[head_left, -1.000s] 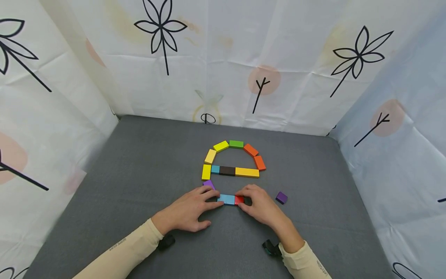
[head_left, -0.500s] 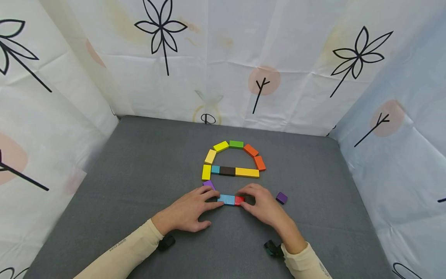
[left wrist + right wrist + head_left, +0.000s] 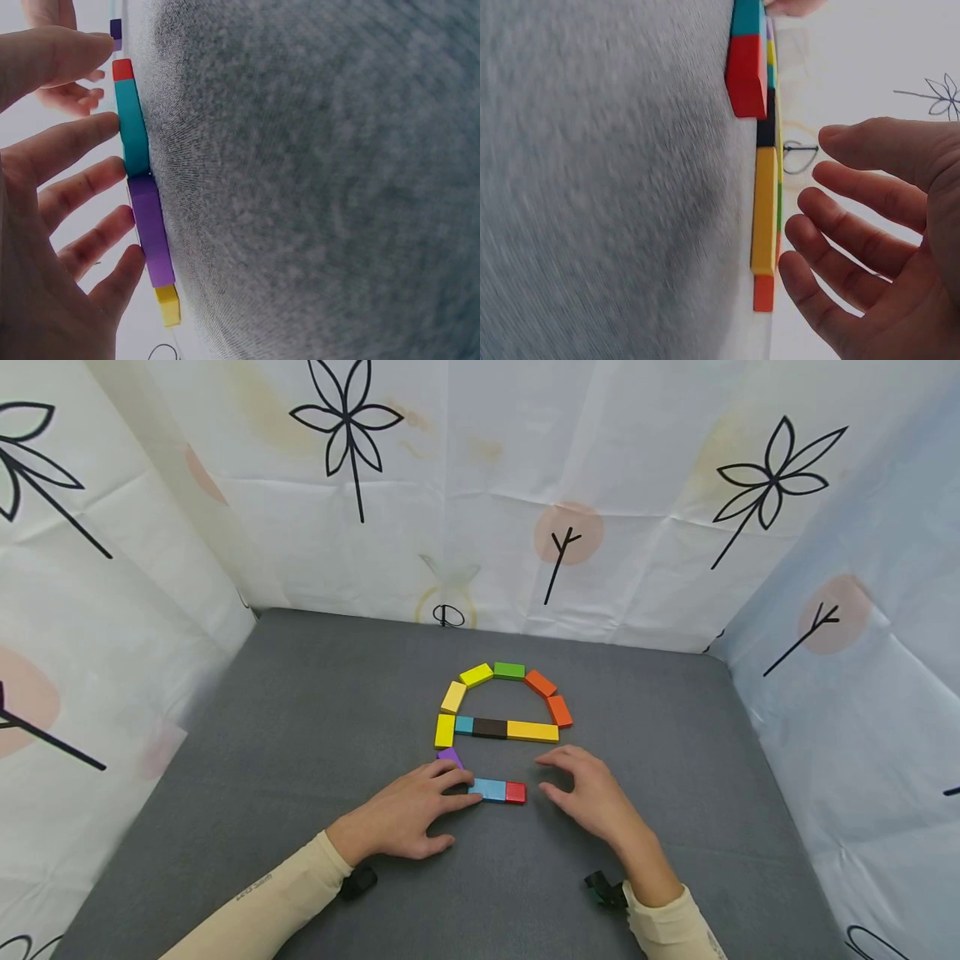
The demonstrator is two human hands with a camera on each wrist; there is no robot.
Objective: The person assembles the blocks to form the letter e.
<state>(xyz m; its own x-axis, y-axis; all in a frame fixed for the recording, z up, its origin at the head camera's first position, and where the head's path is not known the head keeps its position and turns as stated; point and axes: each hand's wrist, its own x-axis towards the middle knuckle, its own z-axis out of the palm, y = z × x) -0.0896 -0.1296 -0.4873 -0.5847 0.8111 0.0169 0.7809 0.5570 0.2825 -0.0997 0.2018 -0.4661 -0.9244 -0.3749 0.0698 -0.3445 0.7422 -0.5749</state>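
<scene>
My left hand [image 3: 408, 810] is spread, its fingers along the light blue block [image 3: 491, 789] and the purple block [image 3: 452, 757], partly covering both. In the left wrist view the fingertips sit against or just beside the teal-looking side of the light blue block [image 3: 132, 127] and the purple block [image 3: 151, 229]. A short red block [image 3: 515, 792] adjoins the light blue one's right end. Just to the right of it, my right hand [image 3: 592, 793] is apart from the blocks, fingers loosely bent, holding nothing. A dark purple block [image 3: 115, 30] shows in the left wrist view; my right hand hides it from the head camera.
Beyond my hands, yellow blocks [image 3: 445, 731], a green block [image 3: 509, 671] and orange blocks [image 3: 559, 710] form an arch. A row with a black block [image 3: 490, 728] and a long yellow-orange block [image 3: 532, 732] crosses it. Patterned cloth [image 3: 480, 485] encloses the grey table [image 3: 337, 693].
My right hand has let go of the red block and moved right, over where the dark purple block was visible. The left hand and the blocks keep their places.
</scene>
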